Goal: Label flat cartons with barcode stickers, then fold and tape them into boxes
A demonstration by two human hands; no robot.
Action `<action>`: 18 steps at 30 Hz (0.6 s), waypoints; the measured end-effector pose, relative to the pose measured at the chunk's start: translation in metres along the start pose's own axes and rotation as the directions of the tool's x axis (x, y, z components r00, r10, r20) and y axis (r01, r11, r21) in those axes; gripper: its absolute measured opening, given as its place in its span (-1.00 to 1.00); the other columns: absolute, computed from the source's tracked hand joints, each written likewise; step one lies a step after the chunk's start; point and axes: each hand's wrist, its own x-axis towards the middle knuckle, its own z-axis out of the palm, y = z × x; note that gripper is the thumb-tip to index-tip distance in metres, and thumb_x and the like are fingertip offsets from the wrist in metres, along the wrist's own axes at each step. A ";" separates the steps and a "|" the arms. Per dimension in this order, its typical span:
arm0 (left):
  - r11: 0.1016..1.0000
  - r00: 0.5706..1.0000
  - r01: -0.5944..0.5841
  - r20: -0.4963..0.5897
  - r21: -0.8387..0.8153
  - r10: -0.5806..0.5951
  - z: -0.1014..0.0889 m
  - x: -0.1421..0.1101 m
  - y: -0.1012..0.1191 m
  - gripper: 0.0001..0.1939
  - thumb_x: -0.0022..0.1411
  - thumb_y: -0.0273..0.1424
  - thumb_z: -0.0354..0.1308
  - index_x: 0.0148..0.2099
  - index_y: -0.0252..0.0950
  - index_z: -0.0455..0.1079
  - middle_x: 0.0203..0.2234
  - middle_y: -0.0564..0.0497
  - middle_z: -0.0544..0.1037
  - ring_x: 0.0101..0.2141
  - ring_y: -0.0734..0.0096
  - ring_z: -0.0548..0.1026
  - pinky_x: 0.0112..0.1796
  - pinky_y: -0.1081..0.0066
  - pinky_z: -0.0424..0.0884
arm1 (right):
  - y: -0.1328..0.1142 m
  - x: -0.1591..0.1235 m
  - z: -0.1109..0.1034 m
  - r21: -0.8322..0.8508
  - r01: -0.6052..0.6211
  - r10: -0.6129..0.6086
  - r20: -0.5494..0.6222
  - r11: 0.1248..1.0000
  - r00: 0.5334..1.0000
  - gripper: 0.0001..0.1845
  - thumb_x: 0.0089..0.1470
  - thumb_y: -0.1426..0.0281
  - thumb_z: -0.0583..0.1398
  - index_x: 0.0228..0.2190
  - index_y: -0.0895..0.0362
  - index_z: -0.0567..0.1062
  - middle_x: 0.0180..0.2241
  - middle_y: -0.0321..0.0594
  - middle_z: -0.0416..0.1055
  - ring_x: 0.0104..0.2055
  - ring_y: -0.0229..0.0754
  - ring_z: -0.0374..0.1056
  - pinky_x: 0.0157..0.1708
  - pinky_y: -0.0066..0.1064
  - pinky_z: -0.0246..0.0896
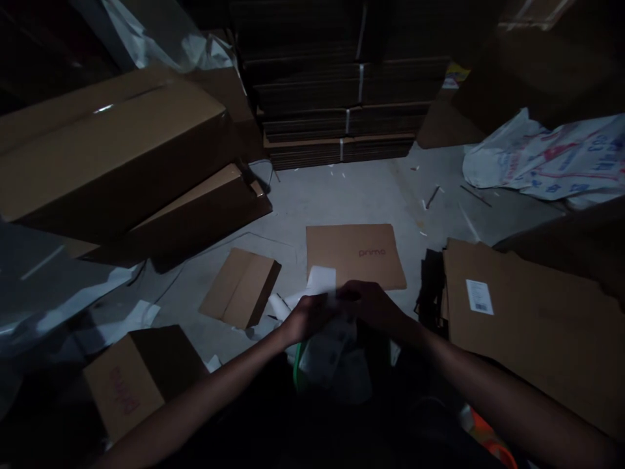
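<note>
The scene is dim. My left hand [306, 318] and my right hand [372, 305] meet low in the middle of the head view, fingers curled together around a small white sheet or label [321, 281] that sticks up between them. Below the hands lie more white papers [336, 355] beside something green [299, 372]; what they are is too dark to tell. A flat brown cardboard piece with red print [355, 254] lies on the concrete floor just beyond the hands.
A small folded carton [240, 286] lies left of the hands. Large brown boxes [112, 150] fill the left. Bundled flat cardboard [342, 98] is stacked at the back. A labelled carton [532, 326] lies right, a printed white sack [551, 159] beyond it, and another printed box [129, 381] at lower left.
</note>
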 end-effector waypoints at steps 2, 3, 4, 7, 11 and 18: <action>0.997 0.995 0.063 -0.078 0.034 -0.060 -0.001 0.004 -0.005 -0.65 0.29 -0.15 0.18 -0.38 -0.35 0.37 -0.54 0.13 0.32 -0.45 0.50 0.20 -0.45 0.47 0.10 | 0.004 0.006 0.006 -0.025 0.006 -0.006 -0.001 1.000 1.000 -0.82 0.14 0.29 0.31 -0.20 0.06 0.62 -0.19 -0.19 0.60 -0.14 -0.09 0.51 -0.09 -0.25 0.36; 0.995 0.991 0.091 -0.104 0.048 -0.085 -0.001 0.005 -0.008 -0.65 0.29 -0.15 0.16 -0.39 -0.35 0.37 -0.54 0.13 0.33 -0.45 0.49 0.22 -0.45 0.47 0.10 | 0.008 0.008 0.009 -0.035 0.021 -0.022 -0.018 0.999 1.000 -0.79 0.15 0.27 0.31 -0.17 0.05 0.62 -0.16 -0.17 0.59 -0.10 -0.07 0.50 -0.05 -0.23 0.34; 0.992 0.987 0.111 -0.123 0.054 -0.103 -0.001 0.006 -0.009 -0.63 0.29 -0.15 0.15 -0.41 -0.35 0.36 -0.55 0.13 0.34 -0.45 0.48 0.22 -0.44 0.47 0.10 | 0.011 0.010 0.012 -0.038 0.034 -0.035 -0.036 0.999 0.999 -0.76 0.14 0.25 0.32 -0.15 0.05 0.61 -0.14 -0.16 0.58 -0.06 -0.06 0.48 -0.01 -0.21 0.33; 0.989 0.981 0.130 -0.156 0.068 -0.118 -0.003 0.002 -0.010 -0.58 0.32 -0.13 0.12 -0.47 -0.33 0.30 -0.59 0.14 0.32 -0.46 0.48 0.24 -0.44 0.45 0.09 | 0.019 0.012 0.023 0.033 -0.018 0.020 -0.068 0.999 0.997 -0.60 0.09 0.18 0.35 -0.05 0.04 0.56 -0.06 -0.14 0.54 -0.02 -0.05 0.46 0.01 -0.19 0.32; 0.982 0.975 0.126 -0.203 0.143 -0.095 -0.009 -0.013 -0.008 -0.57 0.37 -0.15 0.10 -0.48 -0.31 0.27 -0.60 0.11 0.34 -0.48 0.47 0.29 -0.43 0.44 0.11 | 0.025 0.011 0.035 0.224 -0.210 0.207 0.036 0.952 0.978 -0.41 -0.05 0.10 0.42 -0.02 0.10 0.53 -0.08 -0.15 0.54 -0.12 -0.07 0.45 -0.12 -0.24 0.35; 0.893 1.000 -0.023 -0.008 0.450 0.030 -0.013 -0.048 -0.020 -0.58 0.37 -0.05 0.18 -0.36 -0.29 0.49 -0.51 -0.08 0.50 -0.43 0.20 0.50 -0.41 0.33 0.21 | 0.035 -0.010 0.035 0.401 -0.299 0.261 0.148 0.866 0.954 -0.49 -0.11 0.17 0.45 -0.13 0.15 0.57 -0.29 -0.26 0.55 -0.30 -0.18 0.40 -0.28 -0.35 0.28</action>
